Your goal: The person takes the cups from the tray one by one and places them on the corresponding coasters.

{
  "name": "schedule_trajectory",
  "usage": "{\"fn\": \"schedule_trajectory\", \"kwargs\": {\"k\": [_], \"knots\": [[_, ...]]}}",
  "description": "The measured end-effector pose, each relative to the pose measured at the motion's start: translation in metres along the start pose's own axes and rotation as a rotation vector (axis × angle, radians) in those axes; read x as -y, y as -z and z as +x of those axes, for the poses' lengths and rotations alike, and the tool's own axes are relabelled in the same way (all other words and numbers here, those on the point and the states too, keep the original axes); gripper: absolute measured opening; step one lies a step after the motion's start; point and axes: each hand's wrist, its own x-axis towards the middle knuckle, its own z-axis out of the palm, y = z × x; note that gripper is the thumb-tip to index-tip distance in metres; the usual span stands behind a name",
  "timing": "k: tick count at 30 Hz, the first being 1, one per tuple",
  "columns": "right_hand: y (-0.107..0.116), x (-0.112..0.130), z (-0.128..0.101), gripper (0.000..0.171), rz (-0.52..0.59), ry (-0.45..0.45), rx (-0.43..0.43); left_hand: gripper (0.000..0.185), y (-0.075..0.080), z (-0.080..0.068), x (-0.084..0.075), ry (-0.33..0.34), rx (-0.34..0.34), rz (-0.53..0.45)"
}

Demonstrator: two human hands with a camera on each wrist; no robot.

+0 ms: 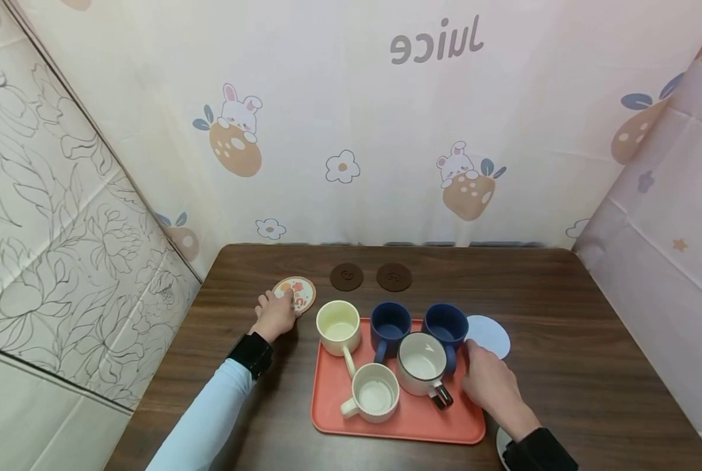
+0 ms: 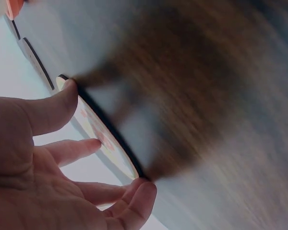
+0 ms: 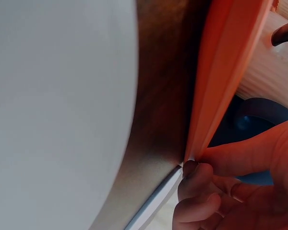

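At the left, my left hand (image 1: 277, 314) grips a round patterned coaster (image 1: 303, 292) by its edge. The left wrist view has the thumb (image 2: 60, 108) on one side of the coaster and fingers on the opposite side, with one finger over its face. My right hand (image 1: 494, 386) pinches the right rim of the coral tray (image 1: 409, 428), thumb against the tray wall (image 3: 216, 86). On the tray stand a pale yellow mug (image 1: 335, 320), two navy mugs (image 1: 388, 320), a white mug with a dark handle (image 1: 418, 356) and a cream mug (image 1: 375, 392).
Two dark brown round coasters (image 1: 347, 277) lie behind the tray on the wooden table (image 1: 256, 405). A pale blue disc (image 1: 489, 335) lies beside the tray's back right corner. Another pale disc (image 1: 502, 441) is partly under my right wrist. Patterned curtains (image 1: 351, 118) border the table.
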Motion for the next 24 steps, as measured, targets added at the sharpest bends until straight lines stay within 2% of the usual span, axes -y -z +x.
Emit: {"fn": "schedule_trajectory", "kwargs": {"k": [12, 24], "knots": [[0.000, 0.000, -0.002, 0.040, 0.007, 0.022, -0.027, 0.046, 0.004, 0.013, -0.006, 0.027, 0.026, 0.027], [0.000, 0.001, -0.003, 0.041, 0.015, 0.015, -0.016, 0.046, 0.007, 0.023, -0.006, 0.025, 0.015, 0.024]]}}
